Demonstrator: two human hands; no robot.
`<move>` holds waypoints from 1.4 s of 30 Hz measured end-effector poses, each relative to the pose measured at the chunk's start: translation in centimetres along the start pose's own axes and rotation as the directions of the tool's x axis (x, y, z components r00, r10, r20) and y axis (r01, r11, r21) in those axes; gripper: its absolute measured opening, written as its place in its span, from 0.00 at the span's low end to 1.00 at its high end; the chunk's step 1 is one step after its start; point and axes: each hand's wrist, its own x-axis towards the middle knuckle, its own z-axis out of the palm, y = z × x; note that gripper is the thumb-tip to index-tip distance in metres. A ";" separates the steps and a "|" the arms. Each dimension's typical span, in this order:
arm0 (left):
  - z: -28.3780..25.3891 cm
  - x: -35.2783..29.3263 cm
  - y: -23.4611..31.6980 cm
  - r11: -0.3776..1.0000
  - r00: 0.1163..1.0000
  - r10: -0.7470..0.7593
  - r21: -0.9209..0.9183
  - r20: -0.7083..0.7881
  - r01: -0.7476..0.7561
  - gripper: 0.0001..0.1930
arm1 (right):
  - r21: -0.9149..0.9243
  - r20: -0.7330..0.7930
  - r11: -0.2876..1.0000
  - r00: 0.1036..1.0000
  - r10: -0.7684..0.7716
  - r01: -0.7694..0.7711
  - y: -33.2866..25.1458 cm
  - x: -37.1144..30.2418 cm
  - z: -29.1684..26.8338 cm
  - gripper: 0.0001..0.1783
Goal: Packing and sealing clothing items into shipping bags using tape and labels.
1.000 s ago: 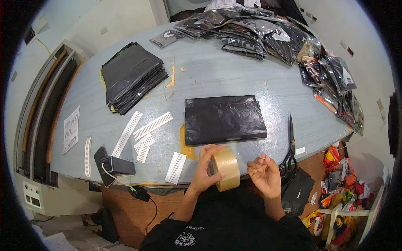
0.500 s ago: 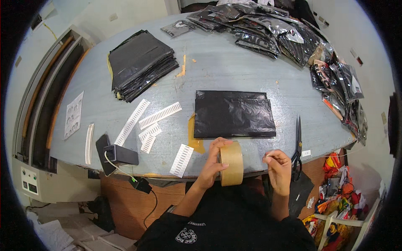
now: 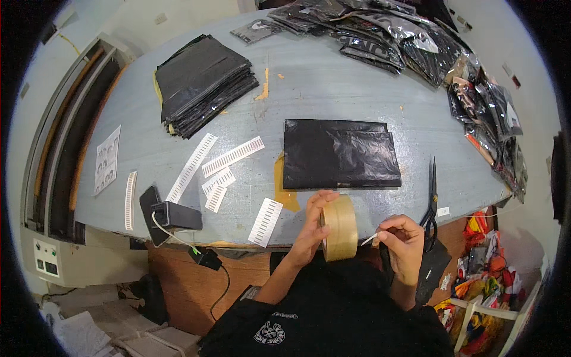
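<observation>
My left hand (image 3: pixel 310 232) is closed around the side of a wide roll of tan packing tape (image 3: pixel 341 229), held on edge just past the table's near edge. My right hand (image 3: pixel 402 241) pinches a small thin white strip (image 3: pixel 369 240) between thumb and fingertips. The strip points at the roll, with a small gap between them. Beyond my hands a folded black plastic bag (image 3: pixel 340 156) lies flat on the table. To the right of it lie black-handled scissors (image 3: pixel 432 202), their handles over the table edge and blades pointing away from me.
Several printed label strips (image 3: pixel 232 157) lie left of the bag. A black box with a cable (image 3: pixel 181 216) rests by a phone (image 3: pixel 150 202). Black bags are stacked (image 3: pixel 205 83) at the far left. Bagged garments (image 3: pixel 416 44) pile along the far right of the table (image 3: pixel 333 98).
The white strip in my right hand has tilted into view and now points toward the tape roll. The roll has turned slightly in my left hand. The whole view has shifted a little.
</observation>
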 end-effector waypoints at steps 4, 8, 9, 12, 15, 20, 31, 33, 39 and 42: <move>-0.4 -0.4 -0.4 0.996 1.000 0.000 0.093 0.001 0.000 0.30 | 0.003 0.000 1.000 1.000 -0.012 0.012 0.5 0.0 -0.1 0.04; -0.2 -0.6 -0.4 0.970 0.998 0.065 0.235 -0.016 -0.060 0.26 | 0.103 -0.044 0.994 0.998 -0.042 0.046 0.6 -0.4 0.4 0.05; -0.2 -0.6 -0.5 0.971 0.998 0.063 0.232 -0.014 -0.058 0.26 | 0.106 -0.056 0.990 0.995 -0.082 0.088 0.5 -0.5 0.5 0.05; -0.4 -0.6 -0.5 0.968 0.998 0.041 0.251 -0.038 -0.030 0.23 | 0.031 -0.056 0.994 0.993 -0.105 0.107 1.0 -0.5 -0.1 0.05; -0.4 -0.5 -0.2 0.988 0.998 0.005 0.155 -0.055 0.003 0.21 | -0.077 -0.083 0.993 0.992 -0.099 0.093 0.9 -0.6 -0.4 0.05; -0.1 -0.2 1.0 0.888 0.989 0.146 0.437 0.023 -0.141 0.24 | -0.225 -0.144 0.963 0.973 -0.183 0.147 1.0 -0.8 0.5 0.05; 1.9 0.2 3.8 0.690 0.986 0.156 0.720 -0.053 -0.070 0.06 | -0.157 -0.074 0.968 0.976 -0.207 0.193 1.9 0.9 1.7 0.08; 1.8 0.1 3.5 0.728 0.983 0.154 0.684 -0.097 -0.046 0.04 | -0.137 -0.054 0.979 0.986 -0.157 0.149 2.1 1.0 1.6 0.08; 1.7 0.1 3.3 0.785 0.981 0.141 0.619 -0.136 -0.027 0.04 | -0.415 0.021 0.875 0.964 -0.264 0.248 1.4 1.8 1.7 0.06; 1.8 0.1 3.4 0.772 0.979 0.140 0.636 -0.148 -0.014 0.04 | -0.380 0.023 0.897 0.972 -0.232 0.224 1.9 1.8 1.5 0.04</move>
